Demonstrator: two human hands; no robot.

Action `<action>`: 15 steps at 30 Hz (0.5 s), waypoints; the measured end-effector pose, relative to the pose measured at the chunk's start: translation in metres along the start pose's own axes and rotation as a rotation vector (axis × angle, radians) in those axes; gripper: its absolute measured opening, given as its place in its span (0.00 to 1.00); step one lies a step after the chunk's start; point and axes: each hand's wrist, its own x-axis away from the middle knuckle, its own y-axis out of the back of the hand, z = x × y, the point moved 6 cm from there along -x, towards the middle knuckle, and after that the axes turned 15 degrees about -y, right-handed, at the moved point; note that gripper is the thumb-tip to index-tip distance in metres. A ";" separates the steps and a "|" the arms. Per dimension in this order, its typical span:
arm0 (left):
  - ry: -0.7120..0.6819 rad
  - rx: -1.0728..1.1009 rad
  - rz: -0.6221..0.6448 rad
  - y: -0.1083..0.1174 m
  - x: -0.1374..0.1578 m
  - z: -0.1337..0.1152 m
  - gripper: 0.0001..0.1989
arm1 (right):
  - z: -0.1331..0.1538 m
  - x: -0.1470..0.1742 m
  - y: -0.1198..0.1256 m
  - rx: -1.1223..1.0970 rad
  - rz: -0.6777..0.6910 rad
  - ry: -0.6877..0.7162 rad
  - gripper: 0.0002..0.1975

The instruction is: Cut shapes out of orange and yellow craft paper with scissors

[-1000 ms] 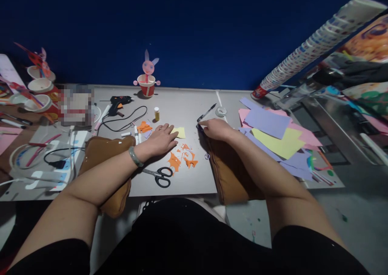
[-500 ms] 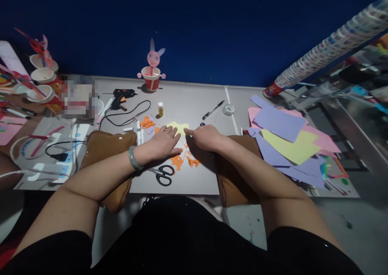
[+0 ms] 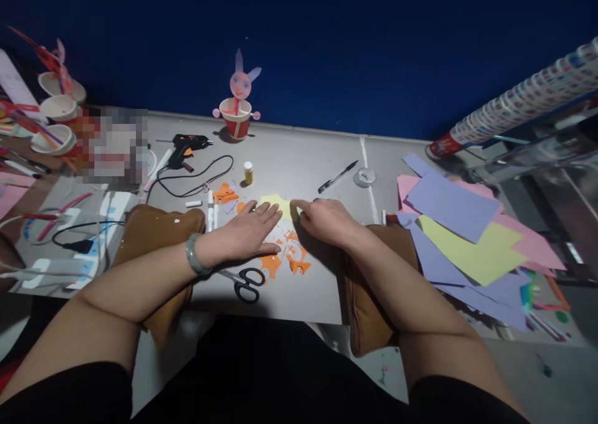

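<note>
My left hand lies flat with its fingers apart, their tips on a small piece of yellow paper. At the paper's right edge is the index fingertip of my right hand; its other fingers are curled in. The thumb and whatever those fingers may hold are hidden. A small dark purple thing shows just behind the right knuckles, too little of it to name. Orange paper scraps lie below the hands. Black-handled scissors rest near my left wrist, their blades partly under it.
A glue gun with its cord, a small yellow bottle, a rabbit paper cup, a pen and a tape roll stand or lie behind. Coloured paper is piled right. Brown cushions lie under both forearms.
The view has shifted slightly, so the table's right side sits lower. Both hands stay at the yellow paper, with only slight movement.
</note>
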 end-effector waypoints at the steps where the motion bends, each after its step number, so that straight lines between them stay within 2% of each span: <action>1: 0.007 -0.004 -0.003 0.000 -0.001 0.000 0.40 | -0.004 -0.003 0.003 -0.055 -0.042 -0.038 0.25; 3: 0.014 -0.013 -0.012 -0.001 -0.002 0.000 0.39 | -0.010 -0.007 0.006 -0.175 -0.107 -0.071 0.28; 5: 0.019 -0.012 -0.022 -0.001 -0.002 -0.001 0.38 | -0.010 -0.010 0.004 -0.296 -0.126 -0.034 0.28; 8: 0.021 -0.016 -0.032 0.001 -0.002 -0.002 0.37 | -0.005 -0.012 -0.003 -0.446 -0.120 0.042 0.21; 11: 0.018 -0.028 -0.031 0.001 -0.001 -0.002 0.36 | 0.002 -0.014 -0.012 -0.498 -0.103 0.100 0.13; 15: 0.007 -0.042 -0.026 0.004 0.001 -0.003 0.34 | 0.009 -0.017 -0.016 -0.506 -0.103 0.170 0.11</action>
